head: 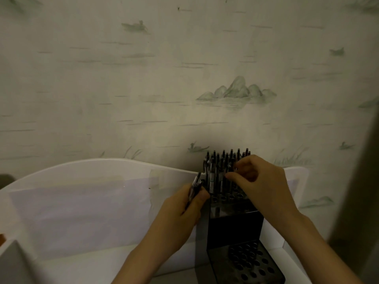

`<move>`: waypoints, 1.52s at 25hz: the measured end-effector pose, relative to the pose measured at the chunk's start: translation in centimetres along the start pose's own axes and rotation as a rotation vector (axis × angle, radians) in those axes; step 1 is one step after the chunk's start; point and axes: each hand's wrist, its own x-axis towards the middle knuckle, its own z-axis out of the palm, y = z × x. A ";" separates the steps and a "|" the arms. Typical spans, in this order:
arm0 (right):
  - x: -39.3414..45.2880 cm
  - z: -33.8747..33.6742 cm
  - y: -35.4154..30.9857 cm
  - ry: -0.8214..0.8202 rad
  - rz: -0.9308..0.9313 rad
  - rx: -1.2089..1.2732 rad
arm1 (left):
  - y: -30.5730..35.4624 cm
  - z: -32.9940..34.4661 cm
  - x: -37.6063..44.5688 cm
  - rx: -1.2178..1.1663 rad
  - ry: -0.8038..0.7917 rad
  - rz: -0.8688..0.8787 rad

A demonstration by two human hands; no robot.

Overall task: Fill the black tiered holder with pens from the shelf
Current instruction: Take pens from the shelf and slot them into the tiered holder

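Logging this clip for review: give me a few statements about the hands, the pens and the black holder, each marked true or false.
1. The left hand grips a few pens. True.
2. The lower tier of the black holder is full of pens. False: its holes show empty.
3. The right hand is up at the pens standing in the upper tier. True.
4. The holder stands in front of a plain bare wall. False: the wall carries a faint pattern of hills and boats.
5. The front row of holes on the upper tier is empty. True.
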 end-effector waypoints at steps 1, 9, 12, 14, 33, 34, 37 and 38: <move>-0.6 -0.1 -0.3 0.033 -0.034 -0.009 | -0.1 0.1 0.1 -0.019 -0.022 -0.002; -3.4 1.0 -1.9 -0.300 0.036 0.355 | 0.1 0.9 0.4 -0.062 -0.197 -0.037; -3.1 0.6 -1.8 -0.327 0.104 0.433 | 0.4 1.1 0.4 -0.036 -0.218 -0.032; -2.9 0.2 -2.0 -0.358 0.144 0.503 | 0.8 1.4 0.4 -0.020 -0.207 -0.023; 2.1 -3.2 0.0 0.195 -0.033 0.132 | 0.4 -0.1 1.3 0.009 0.088 -0.069; 2.1 -3.0 0.0 0.194 -0.038 0.125 | 0.4 -0.1 1.4 -0.002 0.085 -0.075; 2.4 -2.8 -0.1 0.179 -0.063 0.126 | 0.3 -0.2 1.4 -0.043 0.076 -0.089; 2.5 -2.9 -0.1 0.170 -0.077 0.116 | 0.2 -0.2 1.4 -0.052 0.073 -0.086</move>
